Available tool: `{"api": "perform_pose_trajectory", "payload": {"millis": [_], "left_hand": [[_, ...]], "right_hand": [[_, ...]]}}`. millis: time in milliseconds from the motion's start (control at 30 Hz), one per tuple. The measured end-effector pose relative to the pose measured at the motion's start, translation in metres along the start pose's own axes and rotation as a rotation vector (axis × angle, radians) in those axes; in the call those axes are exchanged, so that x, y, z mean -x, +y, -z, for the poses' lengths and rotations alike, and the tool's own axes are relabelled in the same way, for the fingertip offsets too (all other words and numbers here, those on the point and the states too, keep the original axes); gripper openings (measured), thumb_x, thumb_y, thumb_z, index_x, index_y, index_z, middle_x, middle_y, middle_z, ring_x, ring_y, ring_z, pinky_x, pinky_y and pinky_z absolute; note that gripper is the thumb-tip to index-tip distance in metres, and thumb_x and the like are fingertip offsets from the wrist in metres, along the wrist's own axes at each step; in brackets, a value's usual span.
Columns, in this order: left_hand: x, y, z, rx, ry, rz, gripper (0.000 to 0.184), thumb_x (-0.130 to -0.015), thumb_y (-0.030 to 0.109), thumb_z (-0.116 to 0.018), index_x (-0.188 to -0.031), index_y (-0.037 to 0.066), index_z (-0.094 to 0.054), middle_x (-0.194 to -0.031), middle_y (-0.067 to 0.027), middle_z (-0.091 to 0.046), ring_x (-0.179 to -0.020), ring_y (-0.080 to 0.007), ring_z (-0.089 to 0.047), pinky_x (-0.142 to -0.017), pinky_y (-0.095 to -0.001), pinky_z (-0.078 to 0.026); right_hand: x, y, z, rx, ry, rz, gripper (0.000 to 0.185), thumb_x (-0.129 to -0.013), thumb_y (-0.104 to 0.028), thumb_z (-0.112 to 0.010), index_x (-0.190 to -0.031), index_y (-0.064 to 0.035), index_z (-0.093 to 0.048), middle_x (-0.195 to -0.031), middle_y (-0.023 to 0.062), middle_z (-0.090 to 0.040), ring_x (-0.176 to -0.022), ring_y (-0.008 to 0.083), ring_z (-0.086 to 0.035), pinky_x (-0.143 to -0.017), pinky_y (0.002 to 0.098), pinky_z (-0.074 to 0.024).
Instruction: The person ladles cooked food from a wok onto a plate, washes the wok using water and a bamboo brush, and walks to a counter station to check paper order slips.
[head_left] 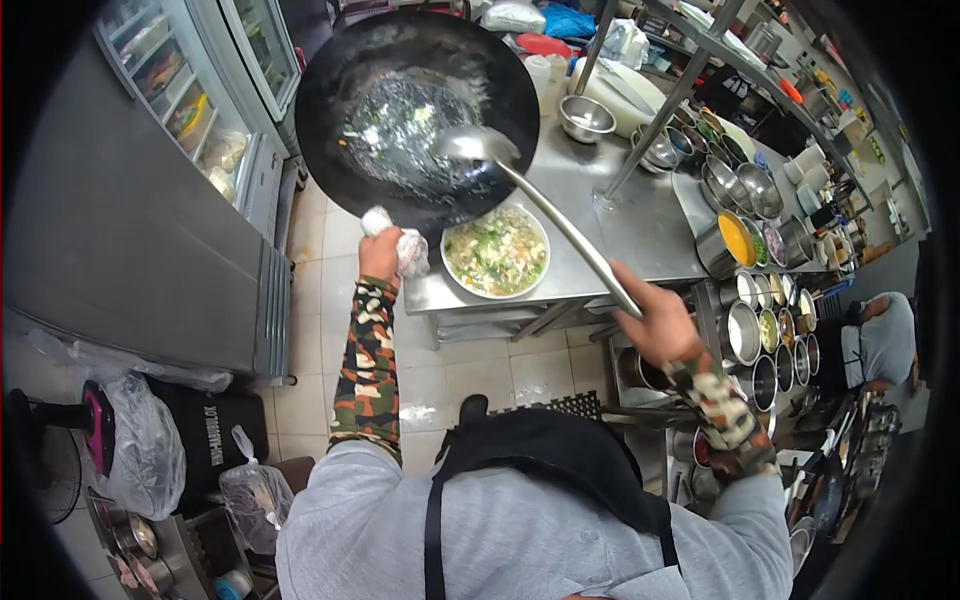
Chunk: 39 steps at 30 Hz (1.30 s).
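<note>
My left hand (pixel 380 256) is closed around a white cloth (pixel 411 250) at the near rim of a large black wok (pixel 330 150). Wet residue and a few food bits coat the inside of the wok. In my right hand (pixel 655 318) is the long handle of a metal ladle (pixel 560 222), its bowl over the right part of the wok. A white bowl (pixel 446 268) of soupy food with egg and greens stands on the steel counter (pixel 640 235), just below the wok's rim.
Metal bowls (pixel 587 119) and a pot of orange liquid (pixel 738 240) stand to the right, near several ingredient containers (pixel 768 328). A shelf post (pixel 665 115) rises from the counter. Glass-door fridges (pixel 170 90) line the left. Another person (pixel 885 340) is at far right.
</note>
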<state>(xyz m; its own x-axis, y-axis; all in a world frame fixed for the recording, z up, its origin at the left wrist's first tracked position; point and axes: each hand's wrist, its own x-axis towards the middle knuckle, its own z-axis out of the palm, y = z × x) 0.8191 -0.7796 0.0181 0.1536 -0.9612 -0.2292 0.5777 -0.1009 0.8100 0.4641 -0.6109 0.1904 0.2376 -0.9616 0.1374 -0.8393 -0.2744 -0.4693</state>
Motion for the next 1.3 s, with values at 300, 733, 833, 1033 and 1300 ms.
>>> {"api": "perform_pose_trajectory", "payload": {"millis": [300, 733, 833, 1033, 1300], "left_hand": [[0.01, 0.01, -0.018, -0.018, -0.074, 0.021, 0.022, -0.077, 0.006, -0.052, -0.089, -0.012, -0.057, -0.082, -0.02, -0.066, -0.07, -0.0287, -0.067, -0.063, -0.0373, -0.055], [-0.007, 0.028, 0.028, -0.08, -0.032, -0.006, 0.013, -0.076, 0.004, -0.056, -0.084, -0.005, -0.059, -0.076, -0.0092, -0.062, -0.063, -0.0208, -0.063, -0.058, -0.0335, -0.052], [0.02, 0.034, 0.022, -0.139, -0.029, 0.003, 0.013, -0.077, 0.005, -0.055, -0.084, -0.004, -0.06, -0.077, -0.0086, -0.062, -0.063, -0.0198, -0.063, -0.057, -0.033, -0.051], [0.147, 0.047, 0.001, -0.228, -0.184, 0.171, 0.021, -0.08, 0.006, -0.048, -0.094, -0.007, -0.056, -0.084, -0.0156, -0.064, -0.072, -0.0254, -0.066, -0.064, -0.034, -0.054], [0.33, -0.029, -0.073, -0.384, -0.53, 0.479, 0.027, -0.072, 0.002, -0.054, -0.098, -0.002, -0.057, -0.085, -0.0108, -0.066, -0.073, -0.0197, -0.065, -0.065, -0.0307, -0.052]], "right_hand": [[-0.146, -0.024, -0.089, 0.189, 0.102, 0.061, 0.07, -0.08, -0.011, -0.058, -0.142, -0.03, -0.032, -0.096, 0.0186, -0.062, -0.082, 0.0402, -0.061, -0.074, 0.0463, -0.0488], [0.077, -0.014, 0.06, 0.373, -0.096, -0.071, 0.069, -0.075, 0.0, -0.06, -0.138, -0.0214, -0.042, -0.072, 0.0126, -0.052, -0.062, 0.0341, -0.058, -0.055, 0.0443, -0.0462], [0.087, -0.015, 0.047, 0.219, 0.026, -0.059, 0.069, -0.074, 0.0, -0.062, -0.138, -0.0163, -0.042, -0.076, 0.014, -0.056, -0.065, 0.0344, -0.058, -0.059, 0.0426, -0.0474], [0.134, -0.019, -0.013, -0.267, 0.303, -0.085, 0.06, -0.075, -0.001, -0.064, -0.132, -0.0008, -0.044, -0.107, 0.0236, -0.061, -0.088, 0.0336, -0.065, -0.075, 0.0339, -0.0513], [0.351, 0.016, -0.049, -0.33, 0.599, -0.368, 0.048, -0.08, 0.0, -0.064, -0.125, 0.0026, -0.048, -0.103, 0.0178, -0.064, -0.092, 0.0231, -0.065, -0.078, 0.0311, -0.0504]]}}
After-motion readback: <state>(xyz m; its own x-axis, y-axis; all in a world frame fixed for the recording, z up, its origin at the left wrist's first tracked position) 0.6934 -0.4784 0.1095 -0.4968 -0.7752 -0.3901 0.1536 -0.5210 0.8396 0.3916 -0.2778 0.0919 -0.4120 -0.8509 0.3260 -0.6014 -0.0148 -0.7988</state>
